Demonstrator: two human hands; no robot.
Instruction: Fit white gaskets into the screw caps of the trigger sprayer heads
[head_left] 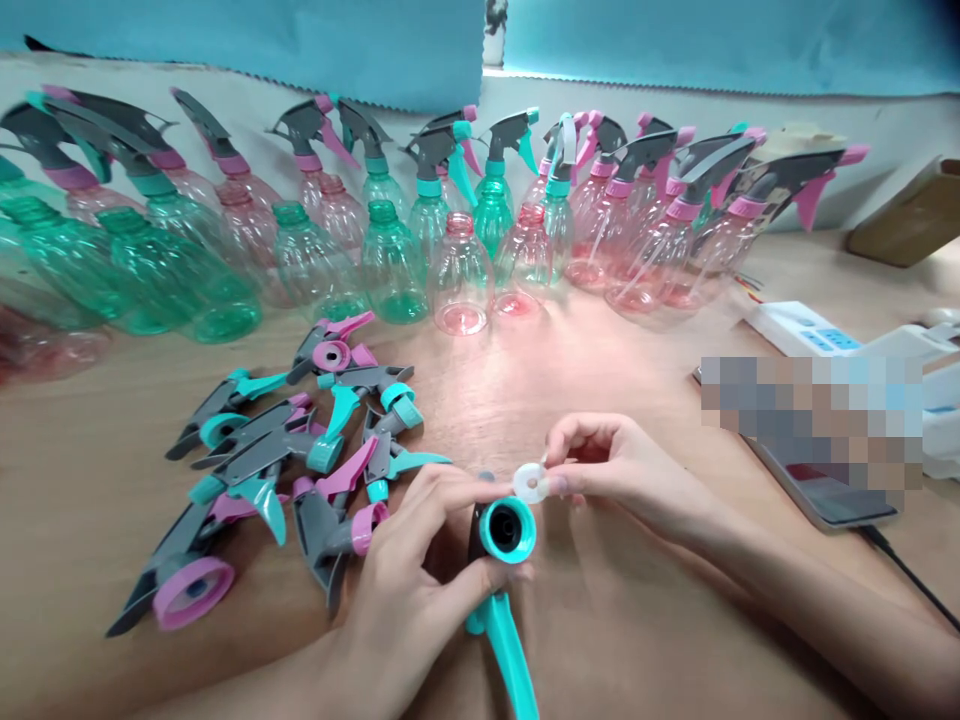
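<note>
My left hand (pixel 427 560) is closed round a grey and teal trigger sprayer head (pixel 498 640), whose teal collar faces up toward me and shows a dark hollow inside. The teal trigger points down toward the table's near edge. Between the thumb and fingertips of my right hand (pixel 600 465) is a small white washer (pixel 530 483) with a hole in its middle. It is held just above the collar's upper rim, close to my left index fingertip. To the left lies a pile of loose sprayer heads (pixel 255 460), grey with pink or teal parts.
Rows of clear pink bottles (pixel 460 275) and green bottles (pixel 394 265) stand along the back, many topped with sprayers. At right are a phone (pixel 847 505) with a black cable, a white power strip (pixel 802 328) and a brown container (pixel 904 212).
</note>
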